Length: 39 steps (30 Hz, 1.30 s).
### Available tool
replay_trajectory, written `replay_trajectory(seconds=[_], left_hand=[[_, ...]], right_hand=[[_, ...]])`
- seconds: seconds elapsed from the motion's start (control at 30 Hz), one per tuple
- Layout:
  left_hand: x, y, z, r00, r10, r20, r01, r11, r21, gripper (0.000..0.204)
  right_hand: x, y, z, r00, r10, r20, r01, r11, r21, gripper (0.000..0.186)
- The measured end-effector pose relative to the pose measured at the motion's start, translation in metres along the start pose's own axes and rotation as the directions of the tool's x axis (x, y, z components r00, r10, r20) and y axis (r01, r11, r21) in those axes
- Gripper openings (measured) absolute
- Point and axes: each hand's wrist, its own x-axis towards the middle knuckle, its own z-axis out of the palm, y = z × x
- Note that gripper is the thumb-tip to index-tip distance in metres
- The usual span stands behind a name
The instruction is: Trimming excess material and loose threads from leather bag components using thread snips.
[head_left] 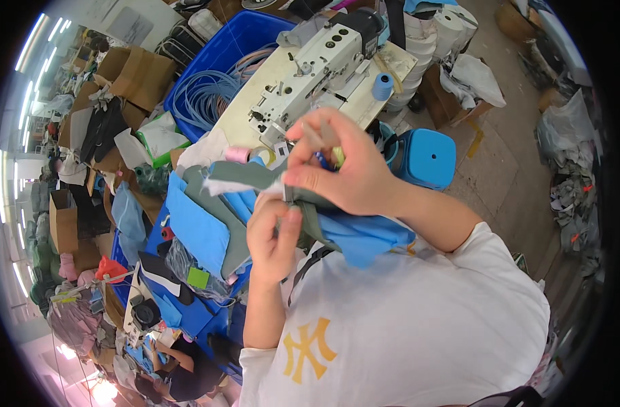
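Observation:
Close in front of my chest, my left hand [272,234] is closed, pinching the edge of a grey-green cloth [310,220] between thumb and fingers. A small metallic piece [287,193] shows just above its fingertips; its kind is unclear. My right hand [344,166] is above and to the right, fingers curled and thumb pressed in beside the cloth's whitish edge [235,186]. What it grips is blurred and partly hidden. Blue cloth [364,237] hangs below both hands. More blue cloth [198,220] and grey-green pieces lie to the left.
A white sewing machine [316,71] stands on a pale table beyond my hands, with a blue thread cone [382,87] and pink thread spool [238,154]. A blue bin [249,34] holds coiled cords. Right are a blue stool [428,159] and carton [445,91]. Another person [188,373] sits lower left.

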Motion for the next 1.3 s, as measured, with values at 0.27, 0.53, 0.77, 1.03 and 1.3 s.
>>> replay_trajectory(seconds=[0.27,0.53,0.77,1.03,1.3], left_hand=[[-0.003,0.000,0.002,0.963,0.146,-0.227,-0.172,0.981,-0.096,0.018],[-0.008,-0.010,-0.012,0.975,0.137,-0.174,-0.153,0.985,-0.081,0.023],[-0.002,-0.006,-0.016,0.955,0.255,-0.151,-0.239,0.964,0.115,0.014],[0.002,-0.007,-0.019,0.940,0.307,-0.150,-0.297,0.951,0.086,0.014],[-0.003,0.000,-0.017,0.954,0.262,-0.145,-0.266,0.964,-0.011,0.012]], right_hand=[[-0.012,-0.002,-0.004,0.984,0.102,0.144,-0.077,0.983,-0.169,0.013],[-0.013,-0.002,0.007,0.946,-0.006,0.323,0.136,0.914,-0.381,0.011],[-0.012,-0.003,0.008,0.950,-0.004,0.313,0.130,0.915,-0.382,0.010],[-0.009,-0.002,0.007,0.945,-0.113,0.308,0.217,0.919,-0.328,0.010],[-0.008,0.003,0.007,0.930,-0.177,0.324,0.278,0.913,-0.299,0.010]])
